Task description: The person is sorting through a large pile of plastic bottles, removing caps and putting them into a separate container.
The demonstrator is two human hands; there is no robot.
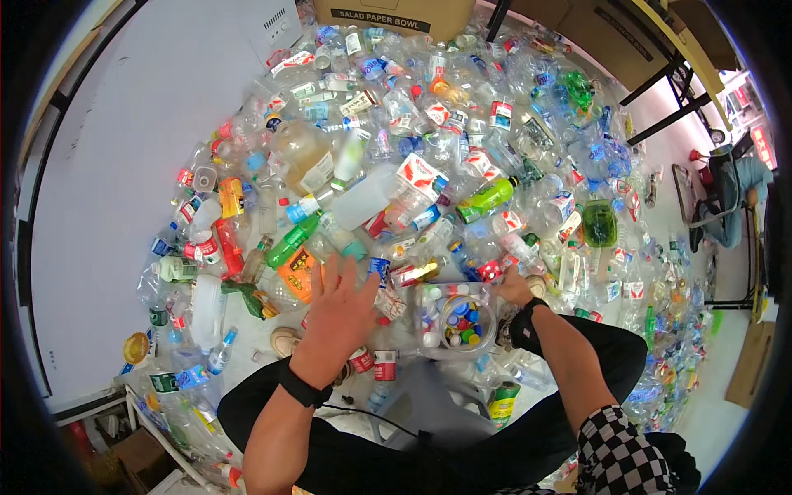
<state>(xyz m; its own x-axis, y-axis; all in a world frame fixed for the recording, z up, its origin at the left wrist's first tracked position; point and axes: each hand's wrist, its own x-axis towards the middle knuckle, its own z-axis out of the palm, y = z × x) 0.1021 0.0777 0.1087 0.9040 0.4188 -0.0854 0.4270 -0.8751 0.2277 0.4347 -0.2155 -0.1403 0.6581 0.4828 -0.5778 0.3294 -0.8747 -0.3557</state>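
My left hand (346,312) is raised above the bottles with its fingers spread, holding nothing. Just beyond its fingertips lie an orange-labelled clear bottle (297,272) and a green plastic bottle (293,240). My right hand (515,288) reaches down beside a clear plastic jar (490,303). Its fingertips are close to a red-labelled bottle (490,271); whether they grip anything is hidden. Many coloured bottle caps (461,322) fill the jar, whose round mouth faces up. A grey plastic stool (427,396) stands between my legs.
A wide heap of used plastic bottles (396,111) covers the floor ahead and to the right. A white panel (136,154) borders it at left. Cardboard boxes (396,21) stand behind. A metal-legged table (671,117) is at upper right, near a seated person (733,204).
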